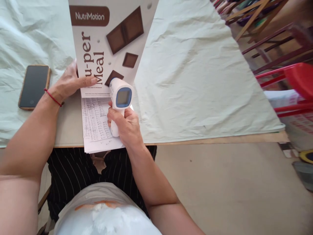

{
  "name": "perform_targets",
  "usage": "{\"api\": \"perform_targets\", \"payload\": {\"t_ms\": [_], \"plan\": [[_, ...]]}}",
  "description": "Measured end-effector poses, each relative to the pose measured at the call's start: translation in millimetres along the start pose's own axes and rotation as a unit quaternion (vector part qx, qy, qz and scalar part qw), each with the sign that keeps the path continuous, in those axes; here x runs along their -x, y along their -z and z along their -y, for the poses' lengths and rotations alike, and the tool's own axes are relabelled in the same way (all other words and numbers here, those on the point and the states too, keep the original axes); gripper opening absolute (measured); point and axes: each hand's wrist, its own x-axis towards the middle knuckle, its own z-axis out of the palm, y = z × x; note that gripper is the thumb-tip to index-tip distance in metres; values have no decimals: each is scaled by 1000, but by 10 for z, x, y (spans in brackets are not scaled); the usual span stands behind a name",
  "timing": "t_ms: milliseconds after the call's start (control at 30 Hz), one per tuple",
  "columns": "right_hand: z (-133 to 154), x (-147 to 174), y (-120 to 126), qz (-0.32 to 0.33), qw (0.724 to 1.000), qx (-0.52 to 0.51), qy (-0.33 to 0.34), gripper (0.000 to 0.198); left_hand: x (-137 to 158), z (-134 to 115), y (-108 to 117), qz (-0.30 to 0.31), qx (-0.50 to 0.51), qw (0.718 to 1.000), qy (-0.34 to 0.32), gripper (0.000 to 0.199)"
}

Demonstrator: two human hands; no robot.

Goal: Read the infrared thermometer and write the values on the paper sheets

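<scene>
My left hand (73,80) grips the lower left edge of a white NutriMotion meal box (90,42), its thumb laid across the printed front and its other fingers hidden behind. The box is printed with brown chocolate pieces. Wrapped around the handle of a white and blue infrared thermometer (121,93) is my right hand (126,124). The thermometer's grey screen faces me and its far end points at the box's lower part. Handwritten paper sheets (95,122) lie under the box, jutting past the table's front edge.
A smartphone (34,86) with a dark screen lies left of my left hand. The table carries a wrinkled pale green cloth (186,81). Beyond its right side stand a red plastic chair (298,78) and wooden folding chairs (254,19).
</scene>
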Motion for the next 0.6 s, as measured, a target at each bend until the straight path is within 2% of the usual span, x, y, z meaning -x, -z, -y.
{"api": "perform_targets", "payload": {"t_ms": [133, 600], "plan": [[7, -1, -4, -4, 1000, 18, -7, 30, 65, -57, -53, -31, -17, 999, -5, 64], [-32, -22, 8, -12, 1000, 12, -12, 31, 60, -6, -4, -9, -35, 999, -29, 62]]}}
